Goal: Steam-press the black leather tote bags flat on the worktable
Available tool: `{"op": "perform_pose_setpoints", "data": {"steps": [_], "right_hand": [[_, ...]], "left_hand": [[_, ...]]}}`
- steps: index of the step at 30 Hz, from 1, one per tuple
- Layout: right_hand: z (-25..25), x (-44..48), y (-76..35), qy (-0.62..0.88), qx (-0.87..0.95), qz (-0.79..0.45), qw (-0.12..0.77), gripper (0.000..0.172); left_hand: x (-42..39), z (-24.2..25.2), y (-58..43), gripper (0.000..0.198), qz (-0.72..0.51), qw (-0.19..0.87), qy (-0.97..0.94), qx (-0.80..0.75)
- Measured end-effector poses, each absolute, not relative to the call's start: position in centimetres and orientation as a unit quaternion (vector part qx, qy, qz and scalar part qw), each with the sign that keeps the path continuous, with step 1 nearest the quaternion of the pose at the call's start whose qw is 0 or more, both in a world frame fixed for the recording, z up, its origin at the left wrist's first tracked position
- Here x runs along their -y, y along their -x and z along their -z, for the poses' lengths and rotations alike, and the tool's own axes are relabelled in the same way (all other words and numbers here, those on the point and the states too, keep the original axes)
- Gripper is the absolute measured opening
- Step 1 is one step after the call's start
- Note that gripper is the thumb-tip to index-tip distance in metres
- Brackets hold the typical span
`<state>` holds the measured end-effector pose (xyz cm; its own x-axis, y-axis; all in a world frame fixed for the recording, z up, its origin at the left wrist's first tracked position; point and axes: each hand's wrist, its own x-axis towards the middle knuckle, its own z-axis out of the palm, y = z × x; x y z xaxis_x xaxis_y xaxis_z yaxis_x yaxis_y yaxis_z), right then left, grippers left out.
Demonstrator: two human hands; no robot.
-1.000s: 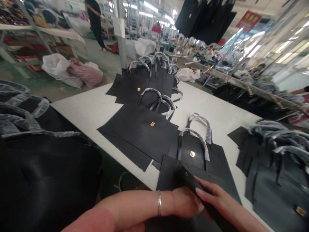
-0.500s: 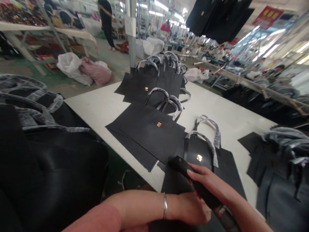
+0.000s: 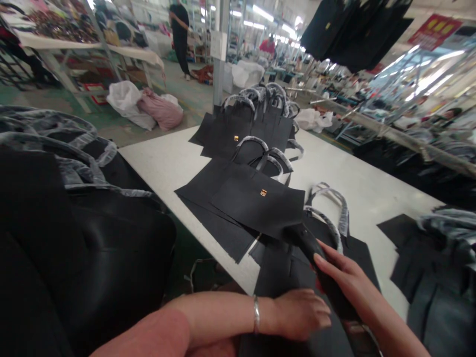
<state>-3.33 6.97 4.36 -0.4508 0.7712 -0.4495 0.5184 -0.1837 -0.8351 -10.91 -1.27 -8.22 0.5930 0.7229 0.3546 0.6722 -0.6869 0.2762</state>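
Observation:
My right hand [image 3: 344,272] grips a long black strip of bag material [image 3: 310,248], which runs forward from my palm over the bag beneath. That black bag [image 3: 282,277] lies flat on the table under both hands, its film-wrapped handles [image 3: 329,218] pointing away from me. My left hand [image 3: 301,312], with a silver bangle [image 3: 256,315] at the wrist, rests on the bag and holds nothing. Just ahead lies a flat black bag panel with a gold clasp [image 3: 258,201].
The white table [image 3: 353,188] holds a stack of black bags [image 3: 241,134] at the far end. Large piles of black bags rise on my left [image 3: 111,238] and right [image 3: 439,292]. Beyond are white and pink sacks [image 3: 161,113], a standing person [image 3: 180,34] and hanging bags [image 3: 353,29].
The view has swung left, so the scene sits further right. The black strip in my right hand has moved and now covers the gold clasp on the bag beneath.

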Motion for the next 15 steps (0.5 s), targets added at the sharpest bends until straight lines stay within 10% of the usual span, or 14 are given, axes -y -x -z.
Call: {"op": "perform_pose_setpoints", "data": {"steps": [15], "right_hand": [[-4.4,-3.9,2.3,0.452,0.645,-0.612,0.072,0.07]], "left_hand": [[-0.5,9.4,19.6,0.03,-0.173,0.06,-0.732,-0.656]]}}
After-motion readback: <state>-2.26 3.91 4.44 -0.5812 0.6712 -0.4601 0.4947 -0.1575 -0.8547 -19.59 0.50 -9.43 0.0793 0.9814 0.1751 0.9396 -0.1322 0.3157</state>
